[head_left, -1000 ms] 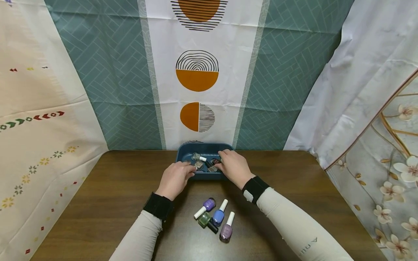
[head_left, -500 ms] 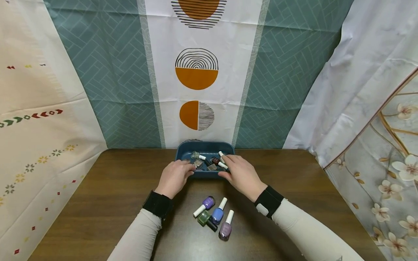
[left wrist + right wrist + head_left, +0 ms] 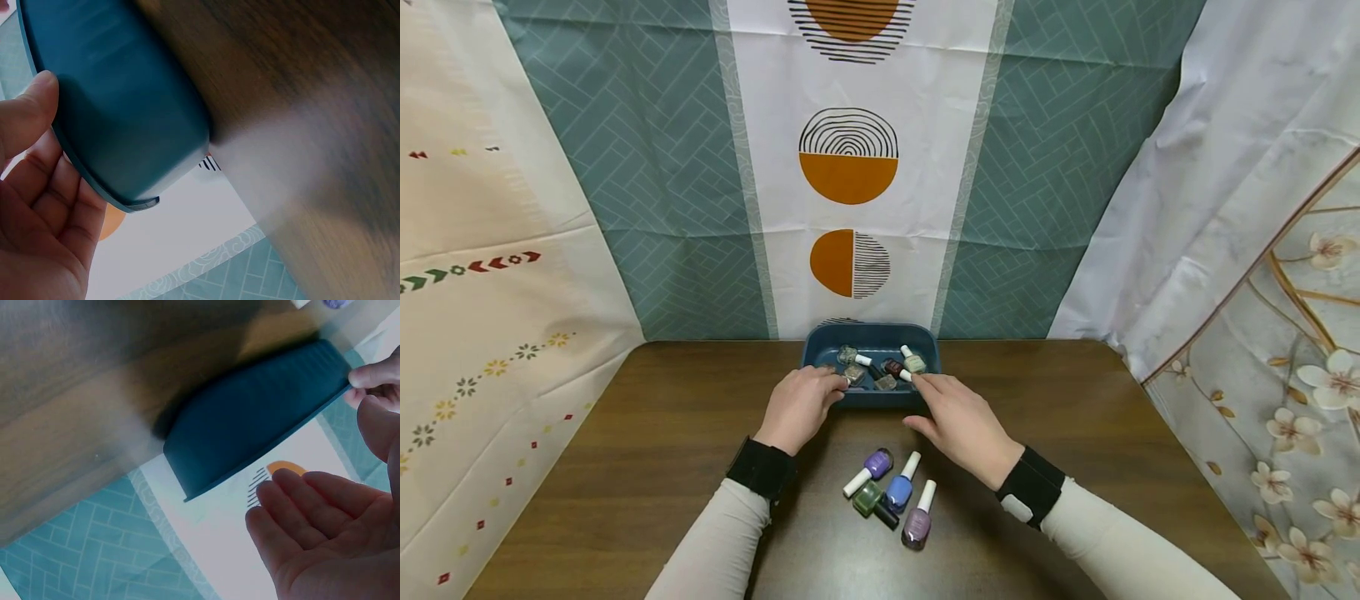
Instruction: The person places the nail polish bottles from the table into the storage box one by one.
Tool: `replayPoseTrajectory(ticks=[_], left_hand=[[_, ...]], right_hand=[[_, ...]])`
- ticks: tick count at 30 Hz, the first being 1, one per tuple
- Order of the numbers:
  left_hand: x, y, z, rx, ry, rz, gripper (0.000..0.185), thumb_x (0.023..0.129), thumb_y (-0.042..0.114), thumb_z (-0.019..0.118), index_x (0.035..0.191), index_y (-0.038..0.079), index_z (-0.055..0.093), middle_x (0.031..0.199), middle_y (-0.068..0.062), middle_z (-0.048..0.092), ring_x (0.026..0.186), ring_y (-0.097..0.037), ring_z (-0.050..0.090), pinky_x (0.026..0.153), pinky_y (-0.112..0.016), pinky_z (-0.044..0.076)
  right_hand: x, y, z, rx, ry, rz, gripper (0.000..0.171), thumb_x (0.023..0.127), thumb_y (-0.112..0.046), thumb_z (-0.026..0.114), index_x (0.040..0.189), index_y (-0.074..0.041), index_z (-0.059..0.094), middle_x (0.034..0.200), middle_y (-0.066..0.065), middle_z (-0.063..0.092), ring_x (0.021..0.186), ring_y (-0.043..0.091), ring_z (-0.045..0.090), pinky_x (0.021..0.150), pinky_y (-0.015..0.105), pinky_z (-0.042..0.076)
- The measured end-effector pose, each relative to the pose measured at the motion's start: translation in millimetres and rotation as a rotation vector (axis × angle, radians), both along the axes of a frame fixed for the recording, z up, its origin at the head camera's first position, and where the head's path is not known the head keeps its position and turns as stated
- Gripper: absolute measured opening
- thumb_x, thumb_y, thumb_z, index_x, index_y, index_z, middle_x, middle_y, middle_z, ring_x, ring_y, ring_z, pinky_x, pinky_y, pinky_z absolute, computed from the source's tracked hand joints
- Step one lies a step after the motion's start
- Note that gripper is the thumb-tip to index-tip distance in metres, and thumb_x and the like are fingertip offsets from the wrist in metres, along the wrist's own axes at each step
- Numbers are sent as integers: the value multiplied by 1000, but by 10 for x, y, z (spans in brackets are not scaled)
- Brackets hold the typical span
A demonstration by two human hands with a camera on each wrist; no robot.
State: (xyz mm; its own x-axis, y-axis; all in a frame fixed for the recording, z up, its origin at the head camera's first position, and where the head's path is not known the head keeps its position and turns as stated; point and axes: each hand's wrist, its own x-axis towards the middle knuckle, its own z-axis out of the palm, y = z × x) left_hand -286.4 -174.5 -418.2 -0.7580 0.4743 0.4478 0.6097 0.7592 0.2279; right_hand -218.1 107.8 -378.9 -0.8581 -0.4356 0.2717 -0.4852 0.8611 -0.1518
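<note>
From my right wrist camera I see my right hand [image 3: 331, 544] open, fingers relaxed, just beside the blue tray [image 3: 250, 419] on the wooden table [image 3: 75, 425].

Cream long sleeves [image 3: 722, 542], black wrist straps [image 3: 763, 468], perhaps a white tag, bare hands [image 3: 797, 407]

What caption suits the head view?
Left hand grips blue tray of polish bottles; right hand open above four bottles.

Matt blue plastic tray [image 3: 869, 398], glossy glass bottles [image 3: 898, 493], smooth wood-grain table [image 3: 647, 433]
</note>
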Motion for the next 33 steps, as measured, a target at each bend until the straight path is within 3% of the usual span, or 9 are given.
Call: replayPoseTrajectory(ticks=[19,24,33], left_hand=[[14,0,16,5,-5,-7,10,97,9,86,107,13,87,102,-2,80,92,-26,73,86,-46,59],[16,-2,18,6,-2,-7,9,97,9,86,106,13,87,101,-2,80,91,-26,72,85,-46,59],[13,4,9,0,-9,-1,10,98,10,86,107,13,86,100,-2,79,91,-26,72,85,-46,60]], right_hand=[[413,8,-102,34,-11,47,78,99,-48,83,155,0,60,152,17,65,140,34,63,113,50,53],[517,23,-135,42,-31,84,81,99,-51,82,158,-1,57,156,16,61,143,33,60,116,50,50],[653,77,-203,55,15,177,75,100,-50,82,156,-5,61,156,11,63,146,28,58,122,50,44]])
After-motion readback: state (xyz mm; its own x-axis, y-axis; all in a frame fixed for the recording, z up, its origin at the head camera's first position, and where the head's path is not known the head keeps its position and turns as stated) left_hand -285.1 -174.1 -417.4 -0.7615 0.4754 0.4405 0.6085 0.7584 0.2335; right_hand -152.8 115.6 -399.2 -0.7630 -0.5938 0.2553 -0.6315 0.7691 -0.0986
